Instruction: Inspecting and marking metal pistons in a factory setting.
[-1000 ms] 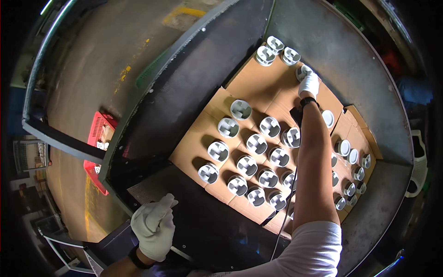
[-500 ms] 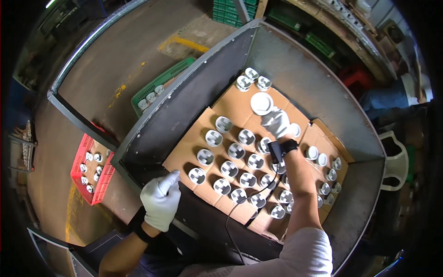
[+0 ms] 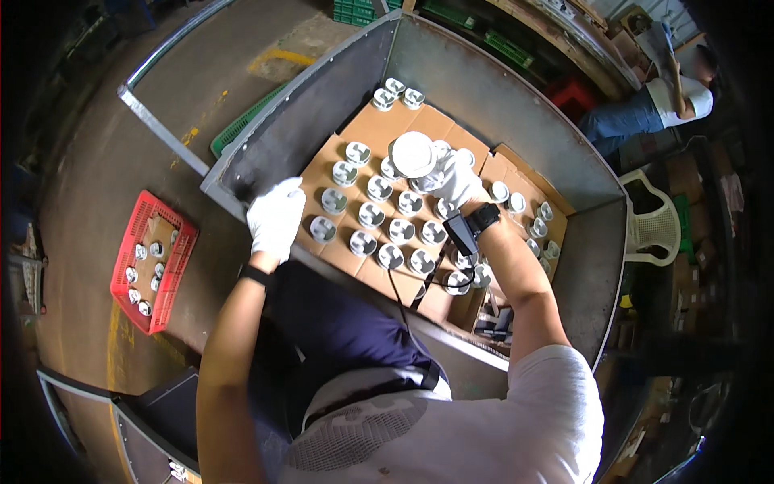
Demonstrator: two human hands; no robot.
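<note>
Brown floor [image 3: 185,93], pale plastic chair [image 3: 651,216]

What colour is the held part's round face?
The round face is white, best seen in the head view.

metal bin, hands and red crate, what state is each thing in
metal bin, open-topped
cardboard, laid inside the bin
pistons on cardboard, mostly hollow end up
right gloved hand, gripping
held piston, flat face toward camera
left gloved hand, near bin's edge, nothing visibly held
red crate, open, partly filled
</note>
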